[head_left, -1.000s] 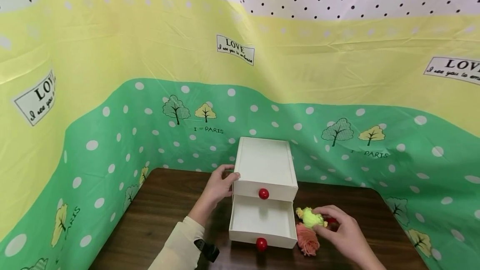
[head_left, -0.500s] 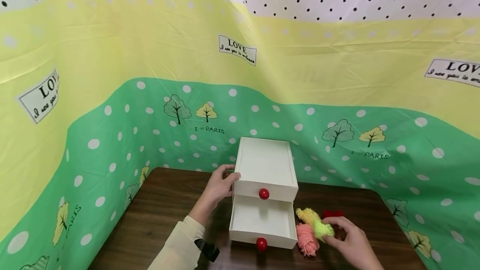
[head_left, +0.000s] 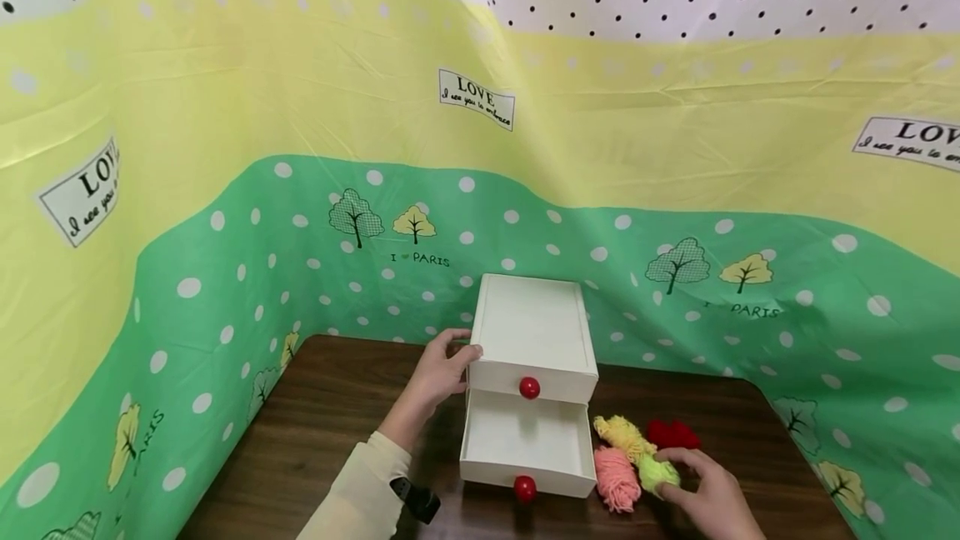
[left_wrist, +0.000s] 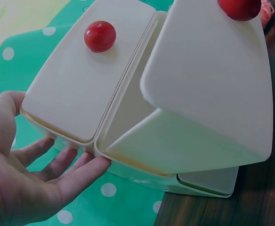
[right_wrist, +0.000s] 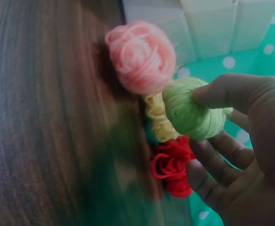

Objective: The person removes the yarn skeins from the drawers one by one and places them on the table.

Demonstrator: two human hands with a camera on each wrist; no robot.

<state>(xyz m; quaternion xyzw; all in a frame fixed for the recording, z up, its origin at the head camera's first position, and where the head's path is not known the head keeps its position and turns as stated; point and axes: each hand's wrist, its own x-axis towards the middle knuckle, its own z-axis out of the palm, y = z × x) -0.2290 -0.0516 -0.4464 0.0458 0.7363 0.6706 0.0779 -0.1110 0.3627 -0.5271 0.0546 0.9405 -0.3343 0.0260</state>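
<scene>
A lime-green yarn ball (right_wrist: 189, 110) is pinched between the thumb and fingers of my right hand (head_left: 708, 486). Beside it lie a pink yarn ball (head_left: 617, 480), a yellow yarn skein (head_left: 622, 433) and a red yarn skein (head_left: 672, 434). My left hand (head_left: 442, 369) rests along the left side of a white drawer cabinet (head_left: 531, 319). Its fingers (left_wrist: 78, 176) are fairly straight against the side wall, and the thumb touches the top edge. The lower drawer (head_left: 525, 444) is pulled out, with nothing seen inside; the upper drawer (head_left: 495, 377) is closed.
Dark wooden table (head_left: 337, 407) lies under everything, its far corners rounded. A patterned curtain (head_left: 420, 215) stands behind the cabinet and around the sides. Red round knobs (head_left: 525, 487) stick out from both drawer fronts.
My right hand has moved right and nearer with the lime-green yarn ball, leaving the yellow and red skeins more exposed. The left hand and the drawers have stayed put.
</scene>
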